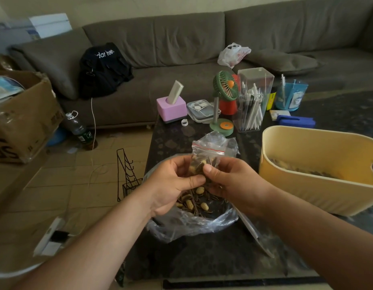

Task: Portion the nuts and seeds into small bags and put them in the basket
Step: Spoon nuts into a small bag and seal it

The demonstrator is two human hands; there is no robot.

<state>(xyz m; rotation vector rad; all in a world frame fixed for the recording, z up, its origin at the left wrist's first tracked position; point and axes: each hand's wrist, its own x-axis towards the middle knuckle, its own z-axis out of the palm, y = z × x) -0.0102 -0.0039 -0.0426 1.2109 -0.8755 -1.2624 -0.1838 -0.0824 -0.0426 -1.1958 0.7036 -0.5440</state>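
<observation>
A small clear zip bag [210, 147] with a red seal line stands upright between my hands, partly filled with nuts and seeds. My left hand [171, 185] grips its lower left side. My right hand [229, 183] pinches its lower right side with the thumb in front. Below them a large clear plastic bag [187, 225] lies open on the dark table, holding loose peanuts and striped sunflower seeds [194, 203]. The yellow basket [307, 185] stands to the right, with filled bags [296, 167] lying in its bottom.
Behind the bags stand a green desk fan [224, 97], a clear pen holder [252, 101], a pink box [171, 108], a flat container [200, 110] and a blue cup [290, 95]. A grey sofa runs along the back. A cardboard box [22, 116] and wire rack [127, 174] stand on the floor at left.
</observation>
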